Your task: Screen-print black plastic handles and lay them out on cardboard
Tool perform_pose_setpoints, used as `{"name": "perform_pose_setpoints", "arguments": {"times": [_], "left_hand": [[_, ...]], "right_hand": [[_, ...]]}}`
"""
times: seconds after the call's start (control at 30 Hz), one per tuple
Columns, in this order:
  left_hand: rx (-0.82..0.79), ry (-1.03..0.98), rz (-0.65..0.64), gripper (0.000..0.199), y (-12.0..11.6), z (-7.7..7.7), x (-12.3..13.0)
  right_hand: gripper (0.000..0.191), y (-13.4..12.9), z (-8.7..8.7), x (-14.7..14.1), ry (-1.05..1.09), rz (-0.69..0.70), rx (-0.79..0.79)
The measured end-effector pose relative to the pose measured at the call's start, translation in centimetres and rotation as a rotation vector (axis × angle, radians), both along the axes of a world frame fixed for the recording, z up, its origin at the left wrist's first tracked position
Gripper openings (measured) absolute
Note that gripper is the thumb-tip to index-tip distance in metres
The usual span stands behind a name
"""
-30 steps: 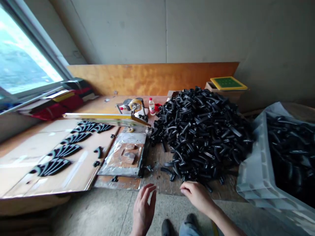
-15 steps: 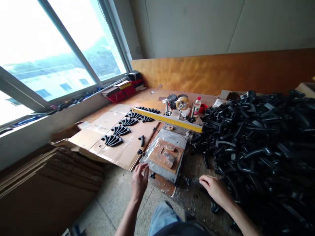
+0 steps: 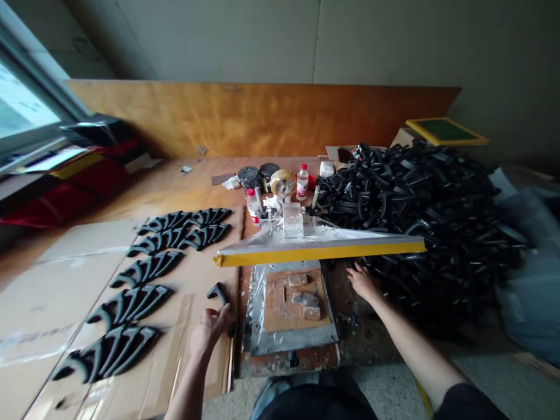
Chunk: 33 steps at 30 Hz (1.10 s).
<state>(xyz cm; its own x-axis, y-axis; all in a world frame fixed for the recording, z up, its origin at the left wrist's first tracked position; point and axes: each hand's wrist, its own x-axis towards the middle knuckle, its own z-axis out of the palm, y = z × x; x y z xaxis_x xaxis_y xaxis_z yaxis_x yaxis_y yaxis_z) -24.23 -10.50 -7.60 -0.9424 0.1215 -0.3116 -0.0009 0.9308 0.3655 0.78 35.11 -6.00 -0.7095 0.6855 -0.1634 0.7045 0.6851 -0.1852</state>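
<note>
Right now, the left hand (image 3: pixel 210 328) is resting just left of the metal plate (image 3: pixel 294 341), its fingers half curled, with thumb and fingertips sitting close at the lower end of a black handle (image 3: pixel 217 292); whether they are gripping it, I cannot tell. That handle is lying left of the plate, on the cardboard (image 3: pixel 184 350) that is covering this side of the table (image 3: pixel 175 186). The right hand (image 3: pixel 364 284) is resting just right of the plate, fingers partly bent at the edge of a big heap of black handles (image 3: pixel 420 216); dark pieces are surrounding the fingertips, so I cannot tell whether it is holding one.

On the plate, a brown board (image 3: pixel 275 321) is carrying a few small blocks (image 3: pixel 305 299). A yellow-edged frame (image 3: pixel 324 255) is hanging over the plate's far end. Farther left of the plate, more handles (image 3: pixel 160 268) are lying in fanned rows on the cardboard. Behind the plate, past the frame, a tape roll (image 3: pixel 283 182), a red-capped bottle (image 3: pixel 302 184) and two dark tubs (image 3: pixel 248 177) are standing. Well right of the plate, beyond the heap, a blurred grey bin (image 3: pixel 534 297) is showing.
</note>
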Motion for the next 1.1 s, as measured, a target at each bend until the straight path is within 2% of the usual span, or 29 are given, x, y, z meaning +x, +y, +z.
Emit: {"name": "perform_pose_setpoints", "arguments": {"times": [0.13,0.23,0.33,0.43,0.5,0.57,0.67,0.77,0.87,0.97,1.03,1.1], "left_hand": [[-0.092,-0.036,-0.145,0.042,1.3,0.3,-0.4],[-0.121,-0.015,-0.164,0.037,1.9,0.6,-0.2],[-0.086,0.014,-0.158,0.039,1.4,0.6,0.5],[0.000,0.097,-0.120,0.041,0.6,0.4,1.6],[0.063,0.169,-0.077,0.040,0.3,0.8,2.4],[0.135,0.214,-0.042,0.038,0.6,1.7,3.0],[0.282,0.221,-0.014,0.038,2.1,4.7,3.1],[0.460,0.258,-0.014,0.040,4.9,9.3,2.7],[0.688,0.316,-0.030,0.042,8.2,14.9,2.3],[1.023,0.271,-0.114,0.046,11.3,20.4,2.6],[1.205,0.148,-0.203,0.051,12.7,23.0,3.1],[1.296,0.036,-0.256,0.057,13.2,24.3,3.9]], "right_hand": [[0.031,0.2,-0.7,-1.6,0.011,-0.098,-0.003],[0.029,0.1,-0.5,-0.9,0.037,-0.146,-0.006],[0.031,-1.0,0.5,0.6,0.208,-0.103,0.010],[0.042,-4.0,2.4,1.0,0.442,0.084,-0.044],[0.045,-7.1,3.7,0.0,0.491,0.280,-0.133],[0.045,-10.3,4.7,-1.7,0.491,0.479,-0.203],[0.043,-13.8,5.1,-4.6,0.471,0.681,-0.175],[0.040,-14.9,4.6,-6.3,0.453,0.742,-0.079],[0.037,-14.7,4.1,-6.4,0.439,0.738,-0.034],[0.036,-14.4,4.6,-5.9,0.423,0.748,-0.005],[0.035,-13.7,5.3,-5.6,0.450,0.751,-0.027],[0.033,-12.3,5.9,-5.2,0.512,0.692,-0.071]]}}
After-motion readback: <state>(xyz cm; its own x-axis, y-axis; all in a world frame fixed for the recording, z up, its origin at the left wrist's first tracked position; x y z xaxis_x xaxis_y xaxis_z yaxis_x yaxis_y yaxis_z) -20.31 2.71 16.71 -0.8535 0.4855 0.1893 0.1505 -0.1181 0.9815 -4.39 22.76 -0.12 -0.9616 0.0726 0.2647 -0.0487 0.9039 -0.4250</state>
